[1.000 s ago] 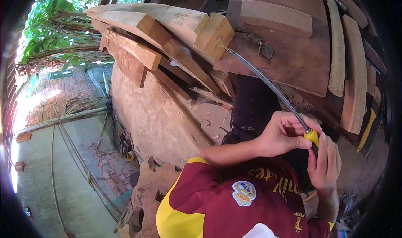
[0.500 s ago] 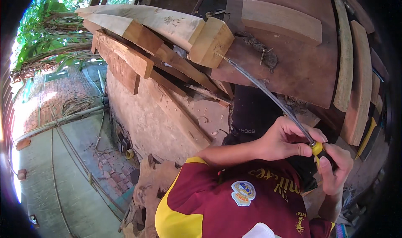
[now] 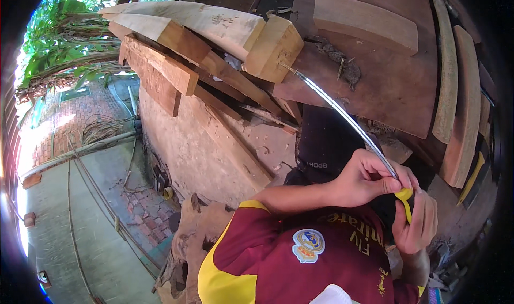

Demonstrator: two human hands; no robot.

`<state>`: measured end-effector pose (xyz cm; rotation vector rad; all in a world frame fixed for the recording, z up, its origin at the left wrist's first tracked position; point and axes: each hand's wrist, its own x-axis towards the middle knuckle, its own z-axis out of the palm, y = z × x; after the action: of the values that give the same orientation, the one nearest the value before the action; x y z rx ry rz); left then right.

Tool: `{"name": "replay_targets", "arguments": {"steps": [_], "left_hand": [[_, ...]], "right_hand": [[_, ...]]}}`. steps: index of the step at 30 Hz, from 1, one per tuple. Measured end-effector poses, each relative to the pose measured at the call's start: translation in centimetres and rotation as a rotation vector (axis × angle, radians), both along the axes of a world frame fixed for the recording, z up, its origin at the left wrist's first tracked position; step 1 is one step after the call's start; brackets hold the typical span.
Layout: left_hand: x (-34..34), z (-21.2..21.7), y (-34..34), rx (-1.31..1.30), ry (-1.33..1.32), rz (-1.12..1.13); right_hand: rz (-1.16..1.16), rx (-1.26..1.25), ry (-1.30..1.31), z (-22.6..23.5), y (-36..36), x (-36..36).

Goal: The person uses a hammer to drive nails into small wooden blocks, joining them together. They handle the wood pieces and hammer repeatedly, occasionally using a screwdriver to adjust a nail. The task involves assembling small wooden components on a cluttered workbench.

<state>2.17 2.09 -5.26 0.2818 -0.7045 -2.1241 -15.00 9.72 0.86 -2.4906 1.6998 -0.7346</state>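
Note:
A long thin metal bar [image 3: 342, 114] with a yellow handle [image 3: 405, 198] runs from my hands up to a nail in the end of a pale wooden block [image 3: 273, 47]. My left hand [image 3: 369, 178] is closed around the bar just above the handle. Right below it, my right hand [image 3: 415, 223] grips the yellow handle. The block lies on a stack of rough timber beams [image 3: 176, 52] at the edge of a workbench.
A large brown board [image 3: 391, 84] lies on the bench with a pale plank [image 3: 364, 23] on top. Curved wooden slats [image 3: 455, 90] sit at the right. A rough masonry wall [image 3: 198, 149] drops to a brick and concrete floor [image 3: 80, 207] with cables.
Both hands and the yellow handle have come down and slightly right, while the bar's tip stays at the block's end.

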Motion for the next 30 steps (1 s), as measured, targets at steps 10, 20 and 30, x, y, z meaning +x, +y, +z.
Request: {"name": "replay_targets", "arguments": {"steps": [10, 20, 30], "left_hand": [[-0.2, 0.5, -0.6, 0.035, 0.002, -0.058], [-0.3, 0.6, -0.8, 0.001, 0.007, -0.014], [-0.5, 0.5, -1.1, 0.013, -0.051, 0.012]], "right_hand": [[-0.093, 0.390, -0.320, 2.9, -0.8, -0.9], [-0.356, 1.103, -1.346, 1.7, -2.0, -2.5], [-0.010, 0.136, 0.007, 1.4, -0.6, -1.1]]}}
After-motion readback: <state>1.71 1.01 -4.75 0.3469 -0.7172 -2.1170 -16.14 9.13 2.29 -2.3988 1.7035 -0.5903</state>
